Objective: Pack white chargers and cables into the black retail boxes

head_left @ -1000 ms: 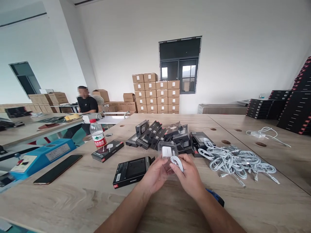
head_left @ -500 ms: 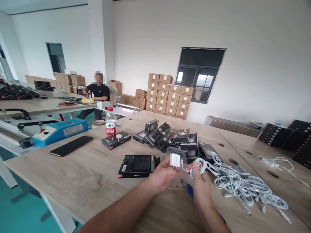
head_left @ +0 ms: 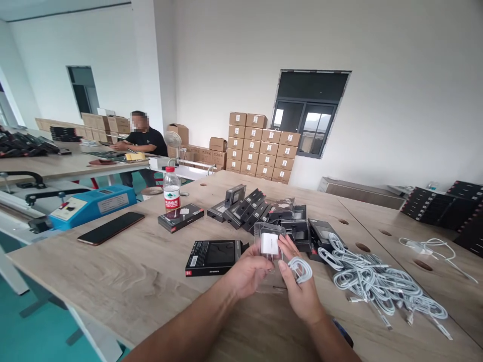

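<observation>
- The black cardboard box with a red corner (head_left: 213, 256), at nine o'clock from the hands, looks light and fairly stiff; its long edges should give a safe hold, while the raised end flap could bend.
- The clear plastic tray (head_left: 271, 230), at twelve o'clock above the wrists, looks thin, slick and easily creased. It is best taken by its side rims. The left hand (head_left: 245, 276) grips it, thumb in front and fingers curled behind.
- The white coiled cable (head_left: 301, 270) looks soft and springy, best pinched across all its loops. The right hand (head_left: 305, 296) holds it between thumb and fingers, the fingertips reaching to the tray's edge; the exact contact is partly hidden.
- The white plug charger (head_left: 269, 243) lies in the tray, prongs towards six o'clock. It seems the densest piece, hard and smooth, best taken by its flat sides.
- The brown carton stack (head_left: 260, 146), at twelve o'clock, bears white labels too small to read.
- The clear plastic bottle with a red cap (head_left: 171, 188), at ten o'clock, has a red and white label with Chinese characters and a green mountain mark.
- Pale print and a white barcode patch mark the black box; grey lettering on the charger is illegible.
</observation>
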Demonstrator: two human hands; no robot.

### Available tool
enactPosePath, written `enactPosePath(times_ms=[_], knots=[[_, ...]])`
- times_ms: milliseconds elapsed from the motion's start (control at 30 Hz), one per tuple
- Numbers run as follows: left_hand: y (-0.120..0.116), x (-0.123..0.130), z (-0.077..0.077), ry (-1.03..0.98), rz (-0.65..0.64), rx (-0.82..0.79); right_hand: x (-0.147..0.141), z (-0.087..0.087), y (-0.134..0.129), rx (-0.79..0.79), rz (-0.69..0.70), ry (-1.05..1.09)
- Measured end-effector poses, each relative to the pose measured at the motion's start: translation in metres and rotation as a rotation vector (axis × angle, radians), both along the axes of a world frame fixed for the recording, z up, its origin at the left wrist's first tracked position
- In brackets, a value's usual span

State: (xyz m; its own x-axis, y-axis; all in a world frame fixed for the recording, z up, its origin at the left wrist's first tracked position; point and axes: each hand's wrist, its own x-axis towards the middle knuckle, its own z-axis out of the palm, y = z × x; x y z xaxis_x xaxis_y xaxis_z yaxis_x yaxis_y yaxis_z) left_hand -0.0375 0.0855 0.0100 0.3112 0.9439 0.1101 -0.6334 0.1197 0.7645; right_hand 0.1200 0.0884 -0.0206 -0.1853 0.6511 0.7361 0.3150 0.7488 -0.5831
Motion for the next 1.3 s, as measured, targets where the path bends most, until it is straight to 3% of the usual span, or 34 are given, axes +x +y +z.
enactPosePath(times_ms=[133, 267, 400, 533, 900, 1033, 1133, 1300], knots=[[-0.003, -0.001, 0.003, 0.008, -0.026, 0.045, -0.004, 0.002, -0.002, 0.001, 0.013, 0.098], [0.0, 0.001, 0.004, 0.001, 0.037, -0.051, -0.004, -0.004, 0.003, -0.065, -0.012, 0.126], [0.006, 0.003, 0.001, -0.028, 0.09, -0.184, -0.002, -0.009, 0.005, -0.102, -0.046, 0.053], [0.01, 0.002, -0.005, -0.016, 0.104, -0.197, -0.002, -0.008, 0.002, -0.057, -0.031, -0.076], [-0.002, -0.006, -0.002, -0.122, -0.107, -0.16, -0.01, 0.005, -0.013, 0.075, -0.014, -0.018], [0.001, -0.001, -0.006, -0.149, -0.062, -0.195, -0.01, 0.009, -0.013, -0.009, -0.023, 0.042], [0.007, 0.002, -0.009, -0.145, -0.02, -0.227, 0.012, 0.017, -0.005, -0.014, -0.135, 0.132], [0.012, -0.002, -0.008, -0.151, 0.009, -0.273, 0.083, 0.027, 0.025, -0.038, -0.706, 0.051]])
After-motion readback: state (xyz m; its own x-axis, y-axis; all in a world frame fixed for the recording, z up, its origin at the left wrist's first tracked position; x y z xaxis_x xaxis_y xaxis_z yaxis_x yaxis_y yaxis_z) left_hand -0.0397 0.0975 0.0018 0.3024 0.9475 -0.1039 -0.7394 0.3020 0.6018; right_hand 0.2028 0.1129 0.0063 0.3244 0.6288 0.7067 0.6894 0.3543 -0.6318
